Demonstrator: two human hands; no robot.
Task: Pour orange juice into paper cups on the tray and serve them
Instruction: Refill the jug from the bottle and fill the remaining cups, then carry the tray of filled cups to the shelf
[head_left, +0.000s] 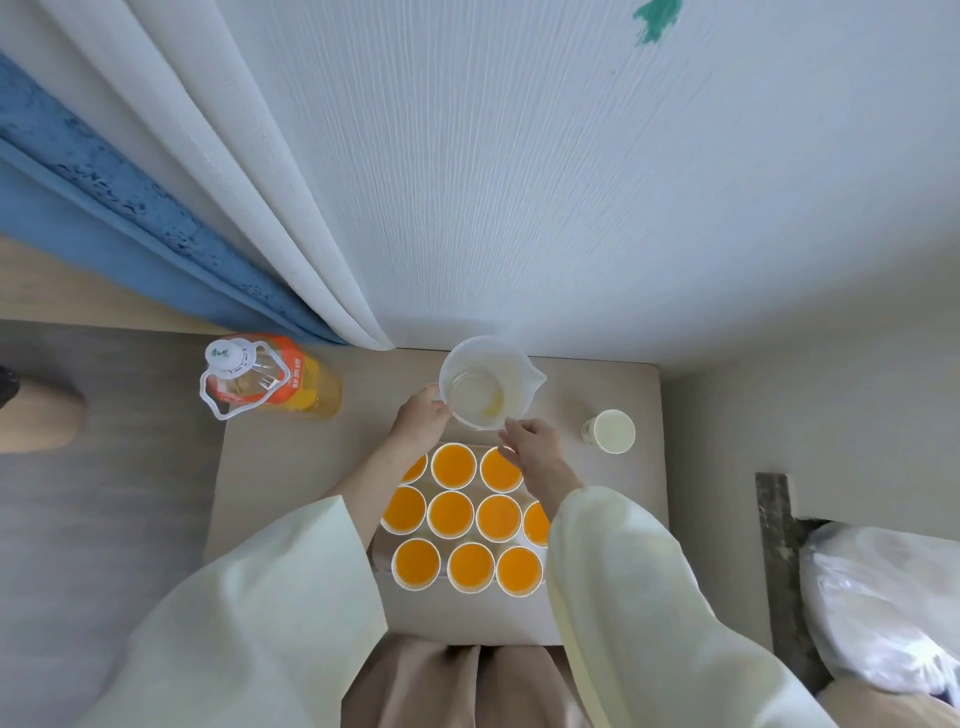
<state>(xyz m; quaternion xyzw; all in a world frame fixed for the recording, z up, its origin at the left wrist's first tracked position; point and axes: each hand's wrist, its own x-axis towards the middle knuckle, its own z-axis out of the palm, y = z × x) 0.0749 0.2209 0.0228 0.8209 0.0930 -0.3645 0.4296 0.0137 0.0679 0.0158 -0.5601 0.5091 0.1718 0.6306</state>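
Observation:
A clear plastic measuring jug (480, 382) stands upright at the back of the table, holding only a trace of orange juice. My left hand (422, 420) grips its handle on the left side. My right hand (530, 441) hovers by the jug's front right edge with fingers apart, holding nothing. Just in front of the jug, several paper cups full of orange juice (451, 513) stand in rows on a tray (382, 556) that is mostly hidden under them and my sleeves.
A large bottle of orange juice (270, 376) with a white cap stands at the table's left back corner. One paper cup (613, 430) sits apart at the right. A curtain and wall rise behind the table (291, 467). A plastic bag (883, 597) lies at the right.

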